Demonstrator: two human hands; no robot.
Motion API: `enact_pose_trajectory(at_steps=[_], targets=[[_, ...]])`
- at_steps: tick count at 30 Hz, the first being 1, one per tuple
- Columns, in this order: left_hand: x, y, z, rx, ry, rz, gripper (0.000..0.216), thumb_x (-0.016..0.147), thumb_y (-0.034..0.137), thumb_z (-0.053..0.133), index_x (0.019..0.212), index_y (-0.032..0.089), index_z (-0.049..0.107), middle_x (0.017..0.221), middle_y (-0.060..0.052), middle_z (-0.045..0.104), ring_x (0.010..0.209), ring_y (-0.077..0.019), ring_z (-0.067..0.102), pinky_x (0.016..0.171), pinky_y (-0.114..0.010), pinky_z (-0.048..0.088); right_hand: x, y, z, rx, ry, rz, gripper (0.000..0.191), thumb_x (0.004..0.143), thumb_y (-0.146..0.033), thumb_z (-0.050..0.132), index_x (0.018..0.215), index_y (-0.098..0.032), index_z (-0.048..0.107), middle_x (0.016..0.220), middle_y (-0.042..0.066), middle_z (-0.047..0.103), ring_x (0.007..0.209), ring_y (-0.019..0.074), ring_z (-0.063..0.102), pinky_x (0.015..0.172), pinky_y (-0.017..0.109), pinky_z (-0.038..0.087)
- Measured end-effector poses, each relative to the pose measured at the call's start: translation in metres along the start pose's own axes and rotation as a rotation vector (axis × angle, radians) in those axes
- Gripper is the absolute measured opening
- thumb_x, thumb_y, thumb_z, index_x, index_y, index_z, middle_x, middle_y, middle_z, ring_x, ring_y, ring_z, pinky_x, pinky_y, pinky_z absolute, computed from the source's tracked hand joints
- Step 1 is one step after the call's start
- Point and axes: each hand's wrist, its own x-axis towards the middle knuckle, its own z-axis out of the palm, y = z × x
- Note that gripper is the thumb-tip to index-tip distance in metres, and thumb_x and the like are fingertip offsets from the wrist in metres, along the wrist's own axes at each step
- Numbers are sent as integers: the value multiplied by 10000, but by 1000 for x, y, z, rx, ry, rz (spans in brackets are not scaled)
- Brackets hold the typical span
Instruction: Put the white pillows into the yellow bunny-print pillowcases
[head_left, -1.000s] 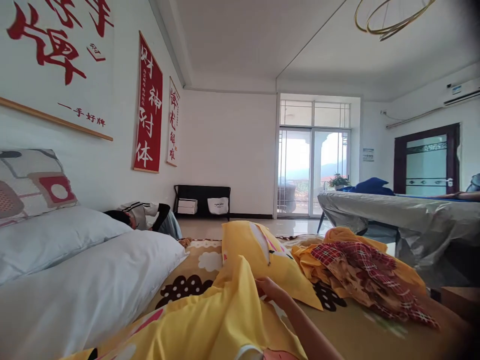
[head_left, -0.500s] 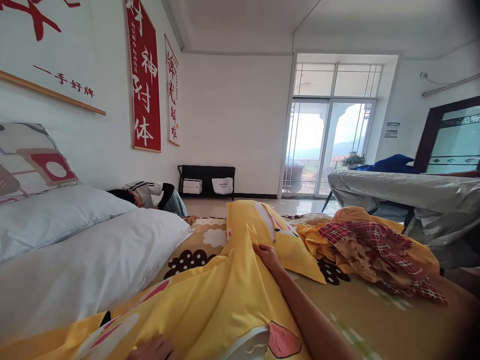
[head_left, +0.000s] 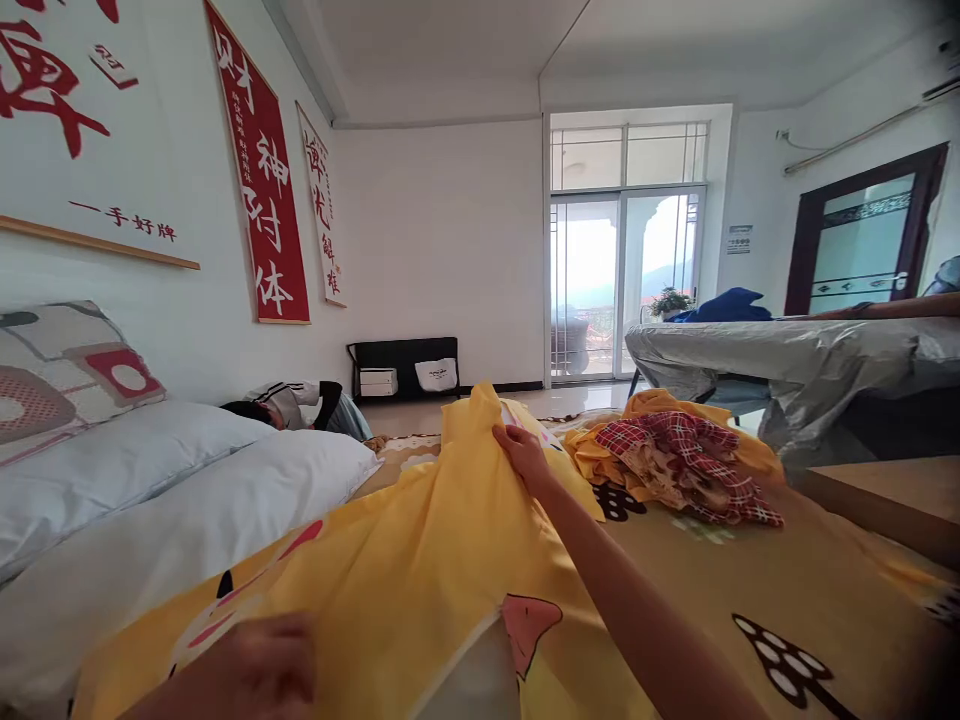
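A yellow pillowcase with a cartoon print [head_left: 405, 540] spreads across the bed in front of me, raised and stretched between my hands. At its far raised end, my right hand [head_left: 525, 460] is closed on a fold of the cloth. My left hand [head_left: 262, 660], blurred by motion, is curled on the near left part; its fingertips are hidden. A pale patch [head_left: 472, 675] shows at the pillowcase's lower edge beside a pink printed shape. Behind my right hand lies another yellow printed piece [head_left: 581, 485], partly covered.
White pillows [head_left: 247, 510] lie along the left wall. A heap of yellow and red plaid cloth [head_left: 690, 455] is on the patterned bed cover [head_left: 667, 600]. Beyond stands a plastic-covered table [head_left: 795, 345] with another person's arm [head_left: 877, 311]. Someone in white [head_left: 296, 402] bends low behind the pillows.
My right hand has lifted the pillowcase's far end slightly, and the cloth is spread flatter. My left hand has come up farther into view. The camera has turned somewhat right.
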Motion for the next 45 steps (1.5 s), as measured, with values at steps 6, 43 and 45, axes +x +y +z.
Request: enact_pose_trajectory(at_steps=[6, 43, 45], targets=[[116, 25, -18, 85, 250, -247, 396, 882, 467, 361, 1085, 188, 556, 1156, -112, 605, 1095, -274, 545, 921, -398, 416, -27, -49, 1, -107, 84, -203, 394, 771, -582, 514, 640, -212, 487, 597, -25, 513, 572, 133, 441, 518, 255, 340], [222, 84, 24, -673, 570, -170, 328, 815, 502, 489, 724, 196, 561, 739, -3, 543, 737, -174, 512, 684, -280, 410, -94, -14, -22, -393, 31, -400, 402, 876, -541, 441, 647, -211, 422, 500, -69, 394, 489, 94, 348, 481, 221, 248], [223, 83, 22, -548, 632, -157, 316, 821, 460, 487, 657, 197, 546, 785, -22, 538, 811, -191, 507, 761, -306, 394, -97, 0, -29, -457, 17, -381, 446, 887, -553, 397, 599, -213, 393, 502, -50, 412, 502, 103, 346, 497, 233, 241]])
